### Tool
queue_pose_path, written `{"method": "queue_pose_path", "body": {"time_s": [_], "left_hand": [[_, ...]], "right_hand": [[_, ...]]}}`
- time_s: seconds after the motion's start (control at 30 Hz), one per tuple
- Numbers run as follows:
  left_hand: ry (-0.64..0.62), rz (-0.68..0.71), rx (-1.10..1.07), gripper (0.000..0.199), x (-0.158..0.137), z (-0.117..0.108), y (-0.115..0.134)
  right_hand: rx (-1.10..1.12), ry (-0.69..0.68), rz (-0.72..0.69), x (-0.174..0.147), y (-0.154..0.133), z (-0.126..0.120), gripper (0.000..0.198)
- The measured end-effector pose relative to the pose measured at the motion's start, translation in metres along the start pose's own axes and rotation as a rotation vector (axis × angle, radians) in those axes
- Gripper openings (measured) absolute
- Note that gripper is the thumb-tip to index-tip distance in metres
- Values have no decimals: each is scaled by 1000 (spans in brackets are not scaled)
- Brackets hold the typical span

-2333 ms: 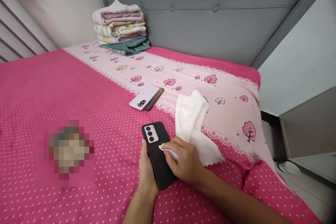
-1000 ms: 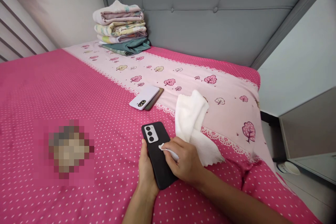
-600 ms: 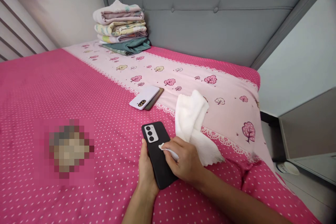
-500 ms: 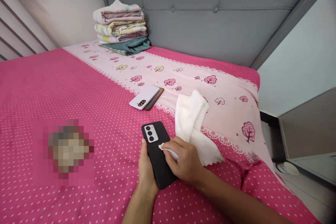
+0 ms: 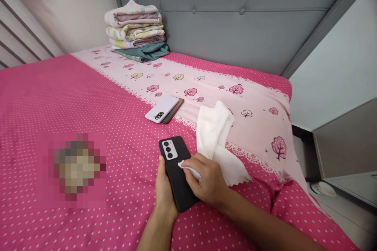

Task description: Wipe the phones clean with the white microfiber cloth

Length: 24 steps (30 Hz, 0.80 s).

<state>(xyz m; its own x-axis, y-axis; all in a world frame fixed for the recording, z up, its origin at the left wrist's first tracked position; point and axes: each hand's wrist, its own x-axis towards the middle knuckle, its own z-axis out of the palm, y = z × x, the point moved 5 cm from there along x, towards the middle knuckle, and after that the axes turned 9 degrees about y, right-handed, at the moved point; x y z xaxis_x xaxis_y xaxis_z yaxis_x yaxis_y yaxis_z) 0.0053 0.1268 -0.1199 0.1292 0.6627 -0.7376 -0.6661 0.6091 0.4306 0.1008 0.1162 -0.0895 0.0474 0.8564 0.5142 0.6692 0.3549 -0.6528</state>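
A black smartphone (image 5: 180,182) with a light camera panel lies back side up and tilted in my left hand (image 5: 164,188), whose thumb rests along its left edge. My right hand (image 5: 207,178) pinches a white cloth (image 5: 213,129) and presses a bunched bit of it against the phone's back. The rest of the cloth trails behind that hand over the bedspread. Beyond the phone, a pale lilac smartphone (image 5: 163,108) lies partly on top of a brownish, flat one (image 5: 173,111), of which only the right part shows.
The bed has a pink dotted bedspread (image 5: 118,125) with a tree-print band. Folded bedding (image 5: 134,27) is stacked by the grey headboard (image 5: 212,11). A pixelated patch (image 5: 77,166) hides something at left. Past the bed's right edge, a white round container (image 5: 323,189) stands on the floor.
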Motion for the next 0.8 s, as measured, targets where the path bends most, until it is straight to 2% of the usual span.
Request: {"method": "queue_pose_path", "body": {"time_s": [0.8], "left_hand": [[-14, 0, -14, 49, 3, 0, 0]], "right_hand": [[6, 6, -3, 0, 1, 0, 18]]}}
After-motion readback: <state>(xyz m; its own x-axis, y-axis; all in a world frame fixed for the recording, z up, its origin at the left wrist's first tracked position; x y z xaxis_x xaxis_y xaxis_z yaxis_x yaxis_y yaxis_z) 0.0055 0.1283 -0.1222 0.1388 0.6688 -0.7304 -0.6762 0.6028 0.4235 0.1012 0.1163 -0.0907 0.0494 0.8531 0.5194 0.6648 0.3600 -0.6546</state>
